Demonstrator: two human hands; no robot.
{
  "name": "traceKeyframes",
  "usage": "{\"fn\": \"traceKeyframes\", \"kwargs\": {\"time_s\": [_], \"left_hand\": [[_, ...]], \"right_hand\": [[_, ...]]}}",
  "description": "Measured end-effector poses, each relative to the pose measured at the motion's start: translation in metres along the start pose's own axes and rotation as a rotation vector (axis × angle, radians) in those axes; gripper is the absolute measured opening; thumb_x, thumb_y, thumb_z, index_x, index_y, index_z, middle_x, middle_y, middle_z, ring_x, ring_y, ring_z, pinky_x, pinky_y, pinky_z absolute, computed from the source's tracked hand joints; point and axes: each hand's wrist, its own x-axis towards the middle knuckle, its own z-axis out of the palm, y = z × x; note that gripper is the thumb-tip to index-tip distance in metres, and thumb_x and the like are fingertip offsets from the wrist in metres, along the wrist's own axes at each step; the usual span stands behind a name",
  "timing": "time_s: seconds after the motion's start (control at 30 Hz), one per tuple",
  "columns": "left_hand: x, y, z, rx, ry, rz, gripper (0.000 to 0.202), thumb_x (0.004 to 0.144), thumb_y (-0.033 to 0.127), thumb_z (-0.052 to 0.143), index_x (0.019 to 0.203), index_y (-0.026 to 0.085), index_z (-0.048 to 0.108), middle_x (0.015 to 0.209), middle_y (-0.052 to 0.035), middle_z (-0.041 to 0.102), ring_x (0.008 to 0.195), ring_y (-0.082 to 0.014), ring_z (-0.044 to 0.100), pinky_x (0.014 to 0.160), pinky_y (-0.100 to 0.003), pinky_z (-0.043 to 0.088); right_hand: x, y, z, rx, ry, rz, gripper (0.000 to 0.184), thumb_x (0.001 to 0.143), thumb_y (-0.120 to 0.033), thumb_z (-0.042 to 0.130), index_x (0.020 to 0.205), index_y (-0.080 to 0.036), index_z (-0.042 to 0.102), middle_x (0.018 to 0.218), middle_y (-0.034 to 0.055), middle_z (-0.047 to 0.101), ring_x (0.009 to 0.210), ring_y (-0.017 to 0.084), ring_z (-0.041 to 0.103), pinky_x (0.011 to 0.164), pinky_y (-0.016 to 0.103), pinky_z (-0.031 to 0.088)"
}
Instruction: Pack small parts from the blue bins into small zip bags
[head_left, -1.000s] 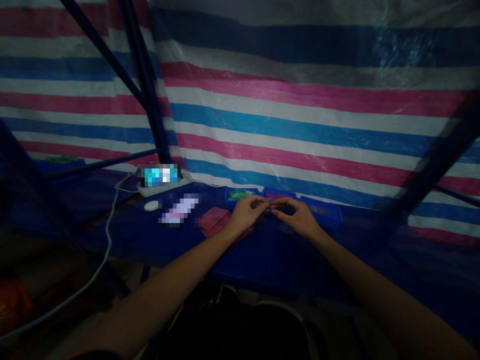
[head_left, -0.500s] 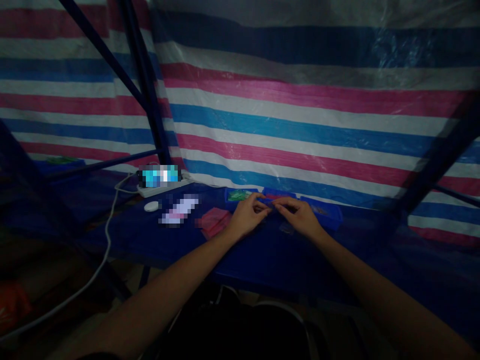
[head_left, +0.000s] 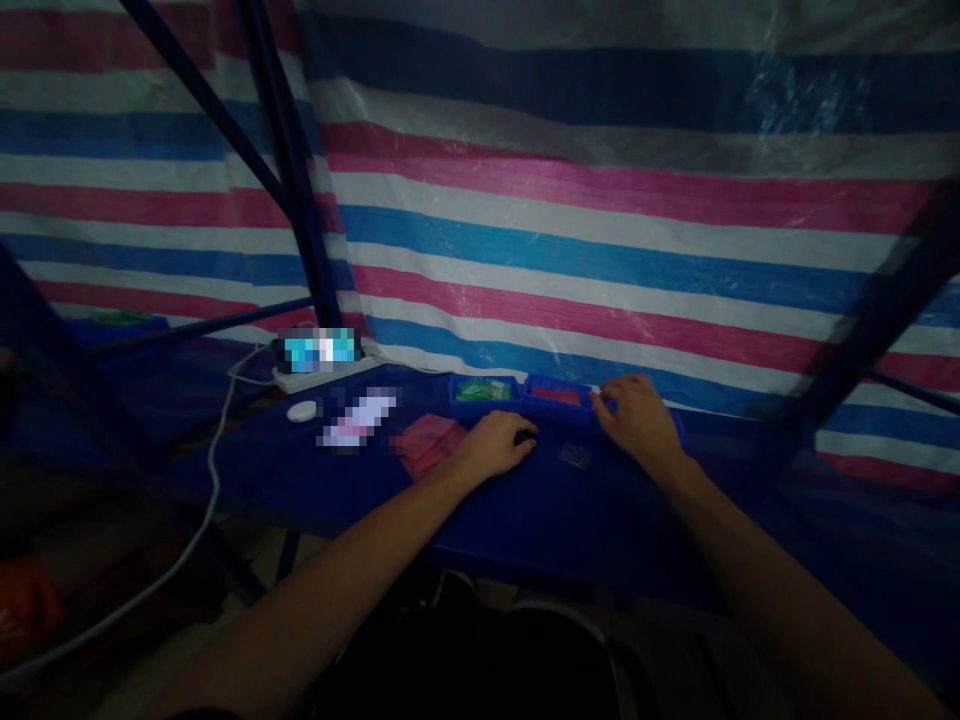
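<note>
- Left hand (head_left: 495,447): fingers loosely curled on the dark blue tabletop (head_left: 570,520), perhaps around something small and dark, too dim to tell; flat pink packets (head_left: 427,443) lie just beside.
- Right hand (head_left: 637,420): fingers slightly spread, holding nothing visible, fingertips at the blue plastic compartment tray (head_left: 487,410).
- Small clear square packet (head_left: 574,456): flat on the tabletop, between both hands.

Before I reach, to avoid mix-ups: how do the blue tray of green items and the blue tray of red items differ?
The green-item tray holds green contents, the red-item tray red. The green-item tray sits left; the right hand is nearer the red-item tray. Both are blue.

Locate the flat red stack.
In the head view, the flat red stack lies on the blue tabletop, immediately left of the person's left hand.
</note>
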Motion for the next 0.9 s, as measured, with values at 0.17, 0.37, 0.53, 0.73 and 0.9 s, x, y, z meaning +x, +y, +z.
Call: {"fn": "traceKeyframes", "kwargs": {"time_s": [0.17,0.37,0.53,0.73,0.9], "left_hand": [[0.001,0.005,-0.006,-0.008,0.026,-0.015,0.019,0.089,0.031,0.065,0.101,0.021,0.076,0.100,-0.0050,0.076,0.090,-0.0212,0.069,0.085,-0.032,0.052],[0.000,0.006,-0.005,-0.022,0.029,-0.024,0.020,0.088,0.032,0.066,0.101,0.021,0.075,0.101,-0.0054,0.074,0.091,-0.0213,0.068,0.082,-0.031,0.051],[-0.001,0.004,-0.002,-0.031,0.027,-0.022,0.022,0.087,0.033,0.067,0.103,0.022,0.075,0.104,-0.0057,0.074,0.095,-0.0226,0.068,0.088,-0.033,0.051],[-0.001,0.004,-0.002,-0.027,0.033,-0.020,0.020,0.086,0.031,0.067,0.102,0.021,0.075,0.102,-0.0062,0.074,0.094,-0.0230,0.068,0.087,-0.033,0.052],[0.000,0.004,-0.002,-0.021,0.031,-0.016,0.019,0.087,0.033,0.066,0.099,0.021,0.075,0.100,-0.0060,0.074,0.093,-0.0225,0.068,0.086,-0.033,0.051]], "right_hand": [[-0.003,-0.020,-0.010,0.040,-0.222,-0.069,0.040,0.103,-0.047,0.039,0.106,-0.021,0.070,0.100,0.0100,0.075,0.095,0.025,0.068,0.084,0.035,0.047],[-0.017,-0.045,-0.012,-0.125,-0.462,-0.154,0.047,0.097,-0.058,0.045,0.109,-0.020,0.069,0.095,0.0154,0.074,0.092,0.033,0.070,0.080,0.040,0.047],[-0.020,-0.064,-0.011,-0.043,-0.491,-0.343,0.025,0.098,-0.033,0.047,0.108,-0.022,0.067,0.097,0.0128,0.075,0.090,0.029,0.071,0.079,0.037,0.047],[-0.018,-0.063,-0.013,0.065,-0.447,-0.291,0.022,0.098,-0.033,0.049,0.105,-0.023,0.067,0.101,0.0116,0.075,0.096,0.027,0.070,0.080,0.034,0.048],[-0.023,-0.053,-0.006,-0.041,-0.429,-0.001,0.056,0.099,-0.061,0.037,0.094,-0.015,0.070,0.093,0.0222,0.073,0.087,0.035,0.071,0.076,0.044,0.049]]}}
